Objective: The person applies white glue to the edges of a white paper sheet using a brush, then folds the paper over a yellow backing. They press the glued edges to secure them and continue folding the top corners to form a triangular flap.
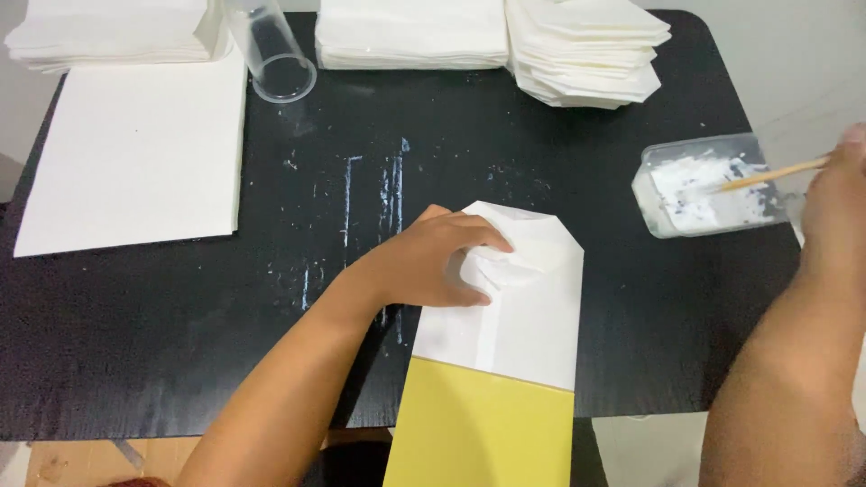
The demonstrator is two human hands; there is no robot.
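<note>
Near edge, centre: paper bag point(514, 334) on the counter point(180, 343), overhanging it.
On bag: left hand point(433, 257).
Right: tub point(708, 185), stick point(776, 173) in it.
Far left: sheet point(135, 149), cup point(275, 54).
Far edge: paper stacks point(505, 36).

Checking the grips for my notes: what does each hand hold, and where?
Left hand presses the folded top flaps of the white-and-yellow paper bag. Right hand holds the thin wooden stick at its outer end.

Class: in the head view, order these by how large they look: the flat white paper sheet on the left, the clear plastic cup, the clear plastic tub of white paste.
1. Flat white paper sheet, clearly largest.
2. Clear plastic tub of white paste.
3. Clear plastic cup, though it lies farther from the camera, so this last gap is unsure.
</note>
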